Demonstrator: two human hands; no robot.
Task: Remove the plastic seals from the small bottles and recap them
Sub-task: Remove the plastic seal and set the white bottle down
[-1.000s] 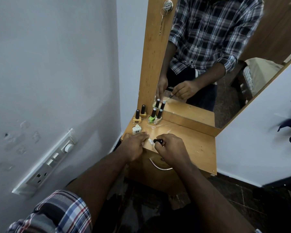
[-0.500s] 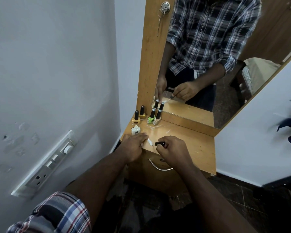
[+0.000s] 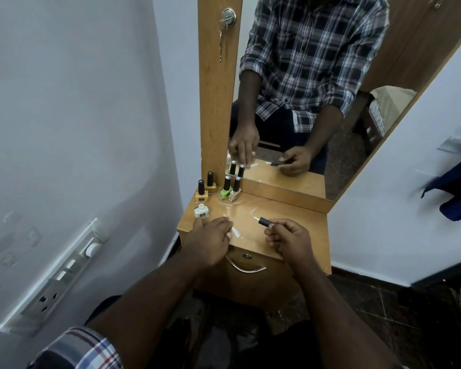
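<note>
Left hand (image 3: 208,242) lies at the surface's (image 3: 298,222) near-left edge, fingers relaxed, thumb just below the uncapped white nail polish bottle (image 3: 200,211). Right hand (image 3: 288,239), mid-frame, pinches a black brush cap (image 3: 264,222) — its grip closed on the cap, brush tip pointing up-left over bare wood. Four capped bottles (image 3: 225,189) crowd the far-left corner by the mirror (image 3: 304,102). Clear plastic seal scraps (image 3: 236,231) lie between the hands. Open room toward the right edge.

A switchboard (image 3: 56,278) sits on the left wall; keys (image 3: 222,27) hang (beside the mirror (image 3: 338,129)).
</note>
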